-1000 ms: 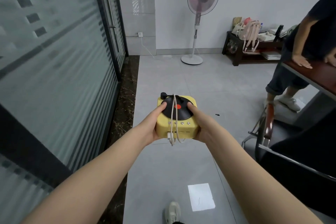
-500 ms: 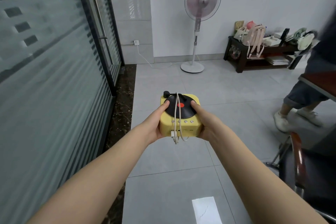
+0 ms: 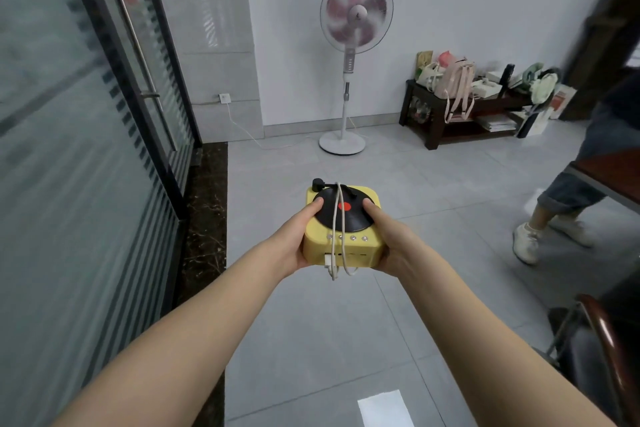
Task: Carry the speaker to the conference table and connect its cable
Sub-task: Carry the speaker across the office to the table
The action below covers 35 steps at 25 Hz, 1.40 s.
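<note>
A small yellow speaker [image 3: 360, 248] shaped like a record player, with a black disc and red centre on top, is held out in front of me above the floor. My left hand [image 3: 294, 239] grips its left side with the thumb on the disc. My right hand [image 3: 389, 243] grips its right side the same way. A white cable [image 3: 336, 218] is looped over the top of the speaker and hangs below its front. The dark brown conference table [image 3: 613, 170] shows only as an edge at the right.
A frosted glass wall with a door [image 3: 114, 121] runs along the left. A standing fan [image 3: 349, 59] is ahead by the wall, with a low dark shelf of bags [image 3: 460, 107] to its right. A person's legs [image 3: 550, 215] and a chair [image 3: 602, 347] are at the right.
I have moved forward over the tiled floor with the speaker in both hands. The person at the right has stepped further right and the table has slid toward the frame edge.
</note>
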Each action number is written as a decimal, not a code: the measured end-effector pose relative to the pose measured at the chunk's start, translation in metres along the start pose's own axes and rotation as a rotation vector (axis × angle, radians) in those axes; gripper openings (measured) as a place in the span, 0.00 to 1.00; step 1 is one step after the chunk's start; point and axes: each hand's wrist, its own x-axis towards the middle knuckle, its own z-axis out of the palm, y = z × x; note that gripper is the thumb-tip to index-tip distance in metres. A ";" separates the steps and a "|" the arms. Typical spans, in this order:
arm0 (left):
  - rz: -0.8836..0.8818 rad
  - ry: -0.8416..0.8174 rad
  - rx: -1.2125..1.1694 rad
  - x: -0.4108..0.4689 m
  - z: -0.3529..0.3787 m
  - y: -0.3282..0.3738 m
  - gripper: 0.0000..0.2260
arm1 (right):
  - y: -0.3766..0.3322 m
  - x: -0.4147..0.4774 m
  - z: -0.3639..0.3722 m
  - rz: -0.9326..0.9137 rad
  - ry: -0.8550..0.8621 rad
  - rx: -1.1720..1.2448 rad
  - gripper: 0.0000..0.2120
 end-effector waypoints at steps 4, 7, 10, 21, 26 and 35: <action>-0.020 -0.068 0.047 0.061 -0.021 0.053 0.17 | -0.032 0.052 0.034 -0.027 0.036 0.051 0.25; -0.034 -0.110 0.065 0.095 -0.027 0.079 0.15 | -0.049 0.082 0.047 -0.034 0.072 0.086 0.25; -0.053 -0.153 0.049 0.130 -0.031 0.097 0.16 | -0.065 0.110 0.056 -0.028 0.102 0.108 0.24; -0.067 -0.206 0.097 0.292 -0.005 0.174 0.18 | -0.156 0.254 0.053 -0.040 0.179 0.150 0.25; -0.086 -0.214 0.140 0.378 0.029 0.226 0.17 | -0.221 0.331 0.038 -0.031 0.230 0.171 0.25; -0.113 -0.292 0.145 0.492 0.080 0.282 0.15 | -0.298 0.434 0.006 -0.043 0.299 0.194 0.30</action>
